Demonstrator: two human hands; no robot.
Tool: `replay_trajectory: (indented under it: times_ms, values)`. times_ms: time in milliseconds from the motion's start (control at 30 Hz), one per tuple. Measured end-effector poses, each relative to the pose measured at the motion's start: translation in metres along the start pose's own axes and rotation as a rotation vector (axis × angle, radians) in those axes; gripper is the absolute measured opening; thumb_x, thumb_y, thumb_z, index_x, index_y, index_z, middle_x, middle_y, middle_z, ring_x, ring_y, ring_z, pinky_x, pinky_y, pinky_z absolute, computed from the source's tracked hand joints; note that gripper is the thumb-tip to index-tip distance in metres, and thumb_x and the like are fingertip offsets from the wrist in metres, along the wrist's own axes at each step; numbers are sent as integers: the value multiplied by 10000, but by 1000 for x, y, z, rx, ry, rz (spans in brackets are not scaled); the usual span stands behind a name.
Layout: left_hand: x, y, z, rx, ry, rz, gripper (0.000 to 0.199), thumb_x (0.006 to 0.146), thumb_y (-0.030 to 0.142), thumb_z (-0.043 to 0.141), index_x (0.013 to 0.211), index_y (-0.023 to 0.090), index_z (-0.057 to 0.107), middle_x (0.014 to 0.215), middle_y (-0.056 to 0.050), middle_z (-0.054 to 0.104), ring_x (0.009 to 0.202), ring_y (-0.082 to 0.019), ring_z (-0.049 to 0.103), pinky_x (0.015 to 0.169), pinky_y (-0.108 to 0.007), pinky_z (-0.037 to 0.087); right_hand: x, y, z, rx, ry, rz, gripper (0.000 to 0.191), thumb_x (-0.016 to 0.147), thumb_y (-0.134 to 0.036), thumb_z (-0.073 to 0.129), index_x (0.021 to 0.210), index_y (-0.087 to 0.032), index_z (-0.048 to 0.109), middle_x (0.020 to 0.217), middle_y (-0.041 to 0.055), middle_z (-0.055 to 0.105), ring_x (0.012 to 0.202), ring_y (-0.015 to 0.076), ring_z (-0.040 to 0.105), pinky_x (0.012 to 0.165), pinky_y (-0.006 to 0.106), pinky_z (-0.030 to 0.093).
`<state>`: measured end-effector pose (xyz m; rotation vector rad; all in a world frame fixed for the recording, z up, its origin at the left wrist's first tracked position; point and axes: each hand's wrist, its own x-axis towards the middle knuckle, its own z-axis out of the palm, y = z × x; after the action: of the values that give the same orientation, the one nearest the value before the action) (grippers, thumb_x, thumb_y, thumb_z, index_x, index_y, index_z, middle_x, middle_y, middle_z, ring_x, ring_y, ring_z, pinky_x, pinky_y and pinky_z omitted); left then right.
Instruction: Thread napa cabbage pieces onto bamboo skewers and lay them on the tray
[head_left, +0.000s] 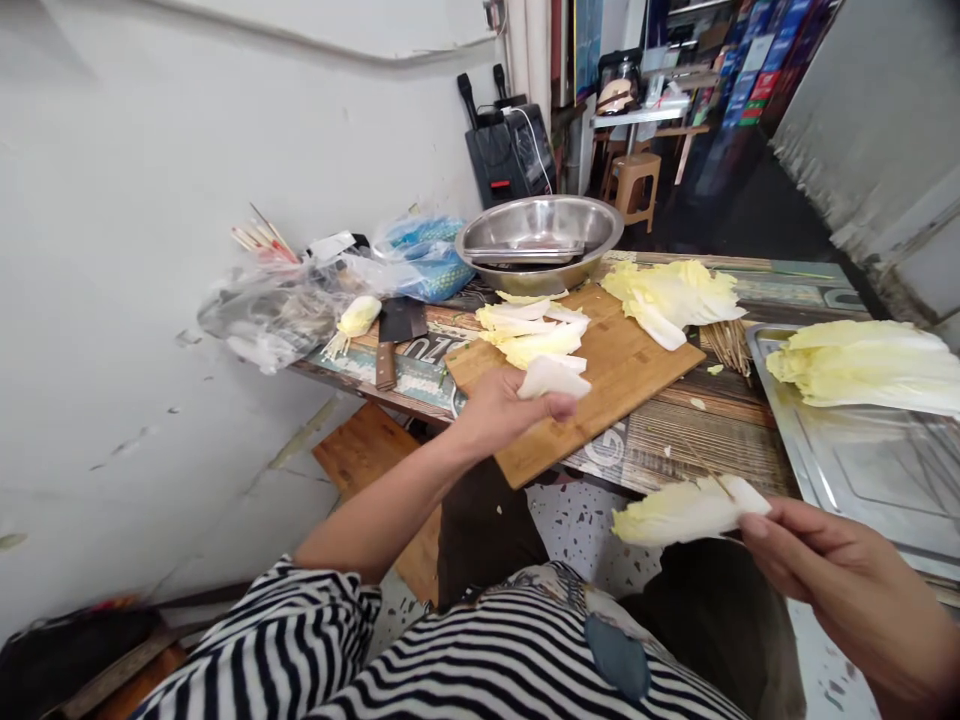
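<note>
My left hand (501, 408) pinches a cabbage piece (553, 379) above the cutting board (622, 372); my right (832, 560) pinches a skewered leaf (679, 513) by the bench (750, 440). Larger leaves (870, 365) lie in the tray (862, 450); the basin (551, 279) holds something metal (525, 256).

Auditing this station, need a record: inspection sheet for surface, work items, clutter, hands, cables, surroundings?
Surface: plank-patterned table; cutting board on it, leaf scrap nearby.
Work items: napa cabbage leaves on the board, more on the metal tray; bamboo skewers beside the board.
Clutter: cleaver, plastic bags, steel basin.
Hands: left hand holds a cabbage piece; right hand holds a cabbage leaf, thin stick against it.
Cables: white cable by black equipment.
Surroundings: scuffed wall at left, brown stool beyond.
</note>
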<state>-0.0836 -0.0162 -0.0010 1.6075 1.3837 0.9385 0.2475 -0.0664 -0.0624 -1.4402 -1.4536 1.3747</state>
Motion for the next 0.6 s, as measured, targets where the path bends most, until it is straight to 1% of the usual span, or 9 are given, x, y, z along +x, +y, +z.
replay_trajectory:
  times_ms: [67,133,200,267,333,367,467,533,600]
  values:
    - [19,-13,-5,435,154,118,296,929,381,637,844,129,767,844,-95,752,870,-247,698,822,-372,530,1,3,1,32,54,-21,413,771,-628,765,800,-218,721,606,-15,548,520,117,468,436,236,405]
    - [36,-27,-5,823,208,294,268,961,230,548,1111,154,757,1041,-127,760,1062,-287,680,994,-465,474,1,4,7,29,162,-57,406,775,-630,761,908,-247,746,730,20,675,633,160,604,558,275,523]
    - [47,-38,-5,1064,122,409,442,960,207,537,1394,203,621,1376,-158,653,1331,-319,556,1166,-558,318,1,5,14,-7,307,-99,374,796,-595,764,1005,-285,757,875,25,746,783,183,677,738,300,569]
    - [50,-44,-10,1154,-78,358,615,952,385,595,1529,208,473,1590,-182,452,1495,-363,375,1226,-633,169,-1,5,20,-83,427,-167,329,827,-535,763,1074,-317,756,939,6,767,832,179,692,834,304,559]
    - [45,-42,-19,1136,-257,251,849,888,586,634,1583,174,375,1663,-213,310,1548,-409,258,1221,-687,104,-3,3,26,-204,495,-257,273,871,-510,721,1075,-329,752,885,-10,768,764,173,696,794,310,564]
    - [39,-39,-24,1098,-273,231,914,868,633,637,1596,162,345,1675,-221,273,1558,-417,228,1220,-696,89,-5,0,28,-282,506,-312,244,898,-507,688,1051,-328,750,825,-15,760,708,173,695,736,314,568]
    - [11,-19,-29,875,-87,361,963,859,671,649,1611,171,314,1690,-196,250,1577,-381,199,1263,-622,84,-10,-16,35,-522,454,-545,213,956,-488,603,947,-324,739,700,-20,736,590,176,692,598,315,563]
    - [-14,-4,-22,648,-126,480,1056,795,748,679,1614,197,303,1640,-178,378,1531,-336,340,1270,-532,213,-13,-27,39,-614,339,-753,197,981,-421,573,932,-322,736,720,-16,763,562,174,702,562,300,572]
    - [-37,9,-10,468,-224,567,939,834,730,653,1573,220,376,1460,-135,612,1360,-272,570,1263,-479,259,-16,-32,42,-644,230,-924,181,995,-338,559,956,-313,734,759,-15,792,564,163,719,552,268,583]
